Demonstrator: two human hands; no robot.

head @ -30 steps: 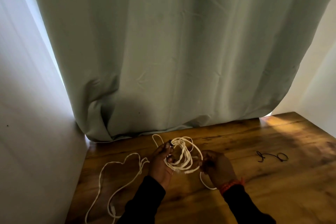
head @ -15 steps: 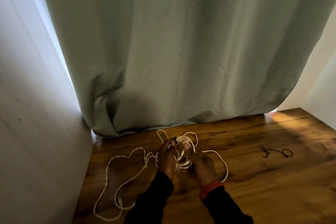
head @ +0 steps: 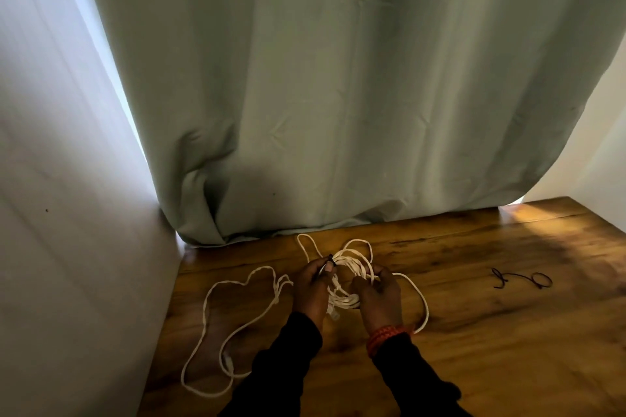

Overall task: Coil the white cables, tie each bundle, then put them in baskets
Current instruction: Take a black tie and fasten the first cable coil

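Note:
A white cable is partly gathered into a loose coil [head: 350,266] held between both hands over the wooden table [head: 491,332]. My left hand [head: 310,288] pinches the coil's upper left side, with a small dark piece at its fingertips. My right hand [head: 379,294] grips the coil's right and lower side. The rest of the cable trails in loose loops [head: 216,325] across the table to the left, and one loop [head: 421,305] swings out to the right of my right wrist. No basket is in view.
A thin black tie [head: 523,279] lies on the table to the right. A pale green curtain [head: 338,95] hangs to the table's back edge. A white wall [head: 61,213] bounds the left side.
My right hand moved left to meet the coil, and a cable loop swung out to the right of it. The coil is tighter between the hands.

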